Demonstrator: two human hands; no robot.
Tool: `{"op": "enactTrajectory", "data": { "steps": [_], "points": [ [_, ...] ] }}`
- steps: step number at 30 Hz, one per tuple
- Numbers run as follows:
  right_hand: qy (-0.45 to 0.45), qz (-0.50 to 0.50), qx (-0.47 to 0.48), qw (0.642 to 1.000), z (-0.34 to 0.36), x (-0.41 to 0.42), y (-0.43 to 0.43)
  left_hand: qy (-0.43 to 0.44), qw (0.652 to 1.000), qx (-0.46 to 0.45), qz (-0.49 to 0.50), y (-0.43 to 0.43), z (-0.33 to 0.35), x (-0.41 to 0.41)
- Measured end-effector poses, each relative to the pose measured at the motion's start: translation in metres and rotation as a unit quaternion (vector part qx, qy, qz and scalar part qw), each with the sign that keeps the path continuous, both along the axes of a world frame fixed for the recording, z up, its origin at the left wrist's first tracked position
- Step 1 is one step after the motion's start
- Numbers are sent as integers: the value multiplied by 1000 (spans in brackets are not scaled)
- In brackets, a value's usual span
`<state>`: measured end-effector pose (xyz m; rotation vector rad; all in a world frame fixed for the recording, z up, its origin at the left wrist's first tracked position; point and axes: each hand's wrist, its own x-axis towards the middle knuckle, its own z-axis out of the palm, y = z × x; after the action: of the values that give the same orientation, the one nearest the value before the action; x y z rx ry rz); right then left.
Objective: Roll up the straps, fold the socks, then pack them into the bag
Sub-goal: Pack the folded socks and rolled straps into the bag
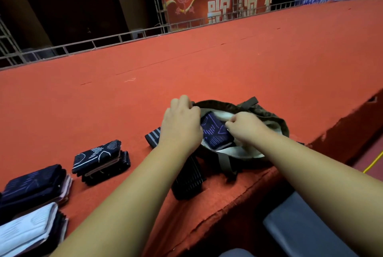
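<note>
Our left hand (182,120) has its fingers curled over the bag (271,118) rim, holding the mouth wide so stuff goes in w/o snagging. Right hand (246,126): thumb & fingertips bunched, apparently pinching the far edge of the folded sock pair (216,133), which lies inside the bag just below those fingers, prob. to seat it flat vs. the white lining. A striped strap (152,137) lies flat under the left wrist, unrolled as far as we see. More sock stacks (101,159) wait well left of our fingers on the red table (207,70), so packing's early.
</note>
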<state>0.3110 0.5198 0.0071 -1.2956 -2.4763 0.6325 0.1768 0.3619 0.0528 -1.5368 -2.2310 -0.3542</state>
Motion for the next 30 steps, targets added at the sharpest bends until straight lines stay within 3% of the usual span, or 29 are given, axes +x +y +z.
{"op": "enactTrajectory", "data": {
  "steps": [3, 5, 6, 8, 10, 13, 16, 20, 23, 30],
  "points": [
    [34, -108, 150, 982, 1, 24, 13, 20, 993, -86, -81, 24, -5, 18],
    [-49, -160, 271, 948, -7, 38, 25, -3, 987, -146, -73, 41, -14, 26],
    [-99, -170, 277, 940, -10, 45, 31, -15, 985, -159, -64, 48, -21, 28],
    [-184, -160, 216, 946, -16, 54, 44, -45, 981, -182, -51, 59, -35, 28],
    [-198, -138, 146, 959, -13, 60, 55, -51, 973, -221, -46, 64, -42, 27],
    [-57, -146, 73, 985, 11, 59, 66, -33, 967, -249, -47, 68, -45, 24],
    [-5, -166, 100, 981, 45, 50, 79, -19, 961, -272, -51, 70, -44, 23],
    [-25, -187, 138, 972, 74, 36, 87, -10, 953, -300, -47, 70, -42, 27],
    [-30, -185, 102, 977, 73, 33, 88, -32, 950, -310, -36, 68, -41, 30],
    [13, -73, 72, 995, 62, 27, 36, -84, 964, -244, -70, 29, -22, 23]
  ]
}}
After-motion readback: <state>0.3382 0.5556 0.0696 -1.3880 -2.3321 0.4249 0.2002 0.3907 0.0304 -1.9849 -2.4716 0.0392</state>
